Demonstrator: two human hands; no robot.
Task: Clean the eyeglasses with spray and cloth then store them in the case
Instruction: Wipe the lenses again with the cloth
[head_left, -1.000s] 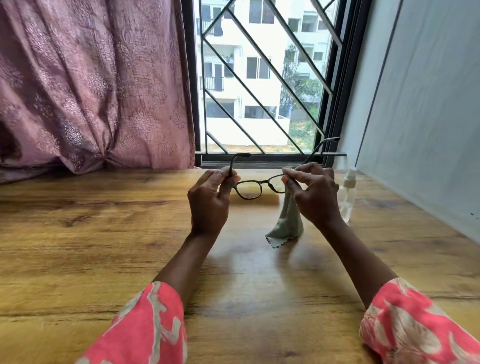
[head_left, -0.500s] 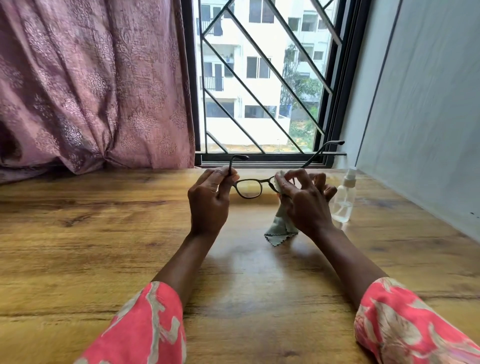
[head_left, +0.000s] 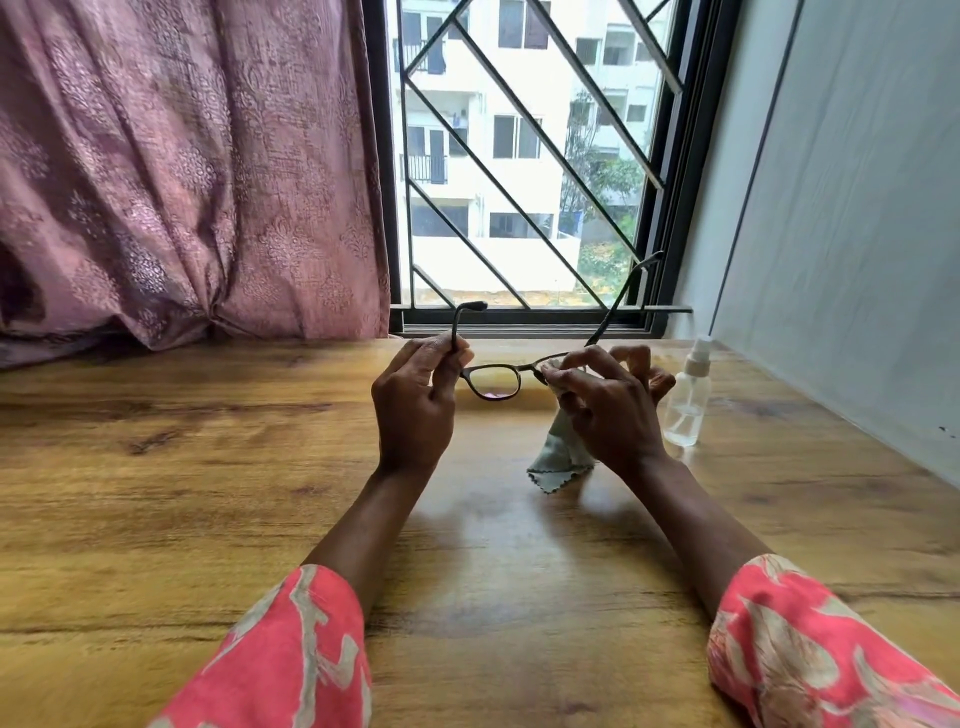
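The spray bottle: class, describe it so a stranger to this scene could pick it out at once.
Start at the window, then drop to the wooden table. At its far right, near the grey wall, stands the spray bottle, just beyond the right hand. It alone is clear plastic, upright, white-capped.

Head-worn view, forward-down over table (head_left: 156, 519)

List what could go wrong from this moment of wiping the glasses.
1. The left hand pinches the glasses at one hinge only, so the right hand rubbing with the cloth may twist the frame.
2. The spray bottle stands just beside the right hand; a wide stroke might tip it.
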